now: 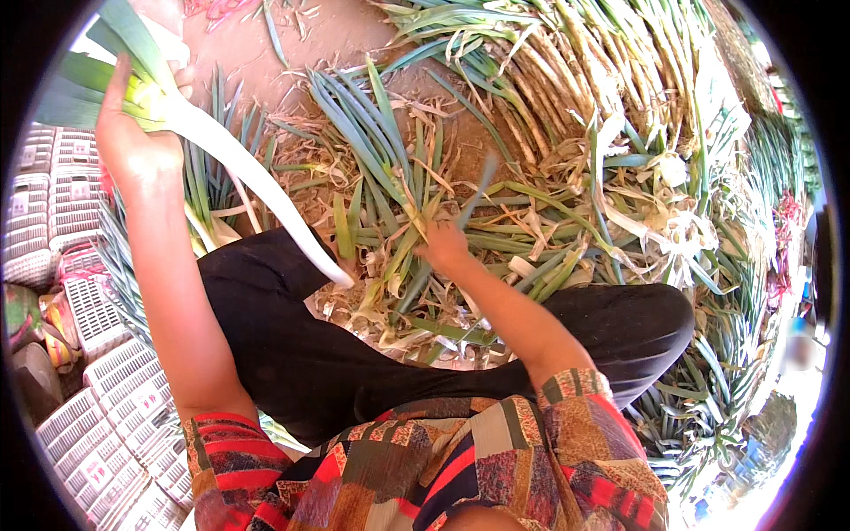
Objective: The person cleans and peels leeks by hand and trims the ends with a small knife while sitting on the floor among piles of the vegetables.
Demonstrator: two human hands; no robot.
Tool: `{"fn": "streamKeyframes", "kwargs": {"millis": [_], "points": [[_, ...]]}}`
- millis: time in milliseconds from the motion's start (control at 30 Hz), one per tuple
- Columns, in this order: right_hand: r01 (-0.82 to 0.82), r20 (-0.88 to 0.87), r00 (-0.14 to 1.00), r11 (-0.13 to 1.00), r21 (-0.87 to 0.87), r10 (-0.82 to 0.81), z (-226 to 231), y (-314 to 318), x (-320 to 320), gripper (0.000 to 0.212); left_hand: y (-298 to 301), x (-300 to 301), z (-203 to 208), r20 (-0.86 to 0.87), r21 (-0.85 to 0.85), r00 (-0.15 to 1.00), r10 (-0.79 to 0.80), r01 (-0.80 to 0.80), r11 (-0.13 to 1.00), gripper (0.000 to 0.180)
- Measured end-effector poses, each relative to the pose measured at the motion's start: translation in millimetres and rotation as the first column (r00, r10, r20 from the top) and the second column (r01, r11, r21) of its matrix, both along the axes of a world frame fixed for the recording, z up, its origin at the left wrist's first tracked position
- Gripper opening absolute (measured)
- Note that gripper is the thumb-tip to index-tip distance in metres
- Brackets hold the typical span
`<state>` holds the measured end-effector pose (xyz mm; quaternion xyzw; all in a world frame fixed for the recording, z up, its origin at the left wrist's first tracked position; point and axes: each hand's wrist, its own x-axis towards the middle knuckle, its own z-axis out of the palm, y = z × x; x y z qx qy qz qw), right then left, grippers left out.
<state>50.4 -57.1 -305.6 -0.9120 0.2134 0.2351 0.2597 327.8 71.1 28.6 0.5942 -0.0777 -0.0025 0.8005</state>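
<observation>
My left hand (pixel 140 146) is raised at the upper left, its fingers wrapped round a large green onion (pixel 257 173) where the green leaves meet the stalk. The smooth white stalk slants down to the right, its root end over my lap. Low over the litter in the middle, my right hand (pixel 445 246) is closed on stripped green onion leaves (pixel 414 211). A thin leaf beside that hand is blurred by motion. Peelings (pixel 522 226) and cut leaves lie under and around it.
A big heap of unpeeled green onions (pixel 567 80) fills the upper right, and more lie along the right side. Peeled green onions (pixel 208 203) rest beside my left knee. Stacked white plastic crates (pixel 102 442) stand at the left. My bent legs (pixel 328 354) frame the litter.
</observation>
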Motion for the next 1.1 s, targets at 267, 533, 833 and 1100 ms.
{"fn": "streamKeyframes", "kwargs": {"millis": [267,533,833,1100], "points": [[0.462,-0.135,0.854,0.612,0.641,-0.503,12.0,-49.7,11.1,0.027,12.4,10.3,-1.4,0.007,-0.144,0.935,-0.355,0.352,0.925,0.023],[0.535,-0.322,0.726,0.206,0.819,-0.608,144.2,-71.6,21.6,0.028,23.5,4.7,-7.5,0.002,-0.299,0.962,-0.273,0.261,0.918,0.026],[0.747,-0.394,0.598,0.307,0.589,-0.698,81.4,-51.1,-68.4,0.020,39.7,-20.3,26.4,0.225,-0.504,0.862,0.454,-0.296,0.811,0.025],[0.770,-0.231,0.604,0.484,0.415,-0.762,103.8,-33.9,-55.7,0.035,209.0,1.9,116.4,0.463,-0.337,0.680,0.569,-0.459,0.822,0.023]]}}
